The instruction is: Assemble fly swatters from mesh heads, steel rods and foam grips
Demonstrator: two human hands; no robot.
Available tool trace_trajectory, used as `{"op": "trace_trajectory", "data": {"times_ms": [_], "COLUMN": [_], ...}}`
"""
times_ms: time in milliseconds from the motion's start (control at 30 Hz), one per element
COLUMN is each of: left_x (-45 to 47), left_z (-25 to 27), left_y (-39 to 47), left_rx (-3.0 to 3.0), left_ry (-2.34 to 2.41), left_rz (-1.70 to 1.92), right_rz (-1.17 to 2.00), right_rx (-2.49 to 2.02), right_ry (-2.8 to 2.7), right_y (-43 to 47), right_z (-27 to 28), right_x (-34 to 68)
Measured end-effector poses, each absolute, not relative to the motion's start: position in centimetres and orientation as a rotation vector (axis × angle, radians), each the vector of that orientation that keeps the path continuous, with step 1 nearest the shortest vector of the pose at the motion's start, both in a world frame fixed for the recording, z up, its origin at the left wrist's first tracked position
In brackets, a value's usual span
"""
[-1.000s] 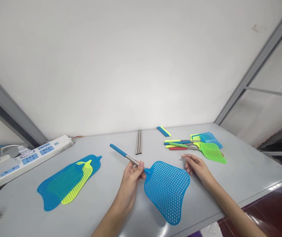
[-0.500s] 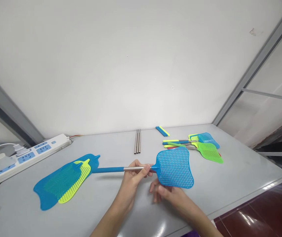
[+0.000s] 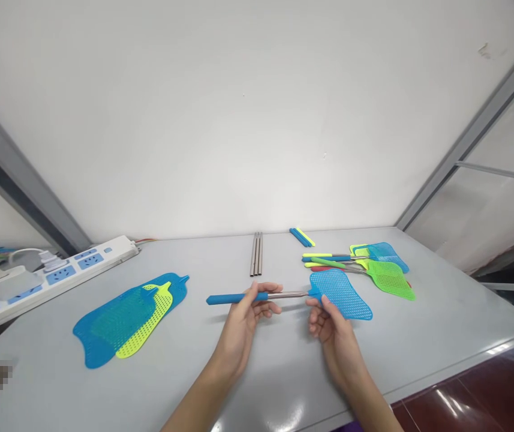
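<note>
A blue fly swatter point(image 3: 286, 294) with a metal rod is held level above the table. My left hand point(image 3: 250, 309) is closed on its blue handle, thumb on top and fingers loosely curled. At the swatter's perforated head, my right hand point(image 3: 332, 321) grips the lower edge beside the neck, its thumb over the mesh. Left of my hands lie loose swatter heads, blue point(image 3: 104, 342) and yellow point(image 3: 142, 336), overlapping. Three metal tubes point(image 3: 257, 255) lie side by side behind my left hand.
At the right, several swatters with green point(image 3: 391, 279) and blue point(image 3: 387, 255) heads are piled together. Blue and yellow handle grips point(image 3: 301, 237) lie near the wall. A white power strip point(image 3: 122, 247) runs along the left side of the grey table point(image 3: 454, 300).
My left hand has shifted from the metal rod onto the blue handle. My right hand has risen from below the swatter head and taken hold of it. The head has tilted.
</note>
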State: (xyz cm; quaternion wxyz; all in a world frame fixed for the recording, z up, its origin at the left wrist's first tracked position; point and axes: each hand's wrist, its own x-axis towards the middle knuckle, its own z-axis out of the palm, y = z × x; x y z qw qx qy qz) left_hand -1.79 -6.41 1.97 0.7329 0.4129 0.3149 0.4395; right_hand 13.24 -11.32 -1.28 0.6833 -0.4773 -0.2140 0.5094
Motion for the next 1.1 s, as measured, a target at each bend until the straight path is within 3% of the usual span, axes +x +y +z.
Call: {"op": "trace_trajectory", "data": {"times_ms": [533,900,1100], "left_x": [-1.8,-1.7,-1.2], "left_z": [2.1,2.8,1.4], "left_y": [-6.2,-6.6,-7.5], "left_rx": [0.856,0.869,1.081], "left_ry": [0.701,0.619,0.572], "left_rz": [0.798,0.586,0.299], "right_rz": [1.008,0.998,1.120], "right_rx": [-1.056,-0.634,-0.543], "right_ry": [-0.517,-0.435,-0.508], "right_y": [-11.5,-8.5,-6.9], "right_z": [-1.4,2.8,5.5], "right_x": [15.8,18.9,17.6]}}
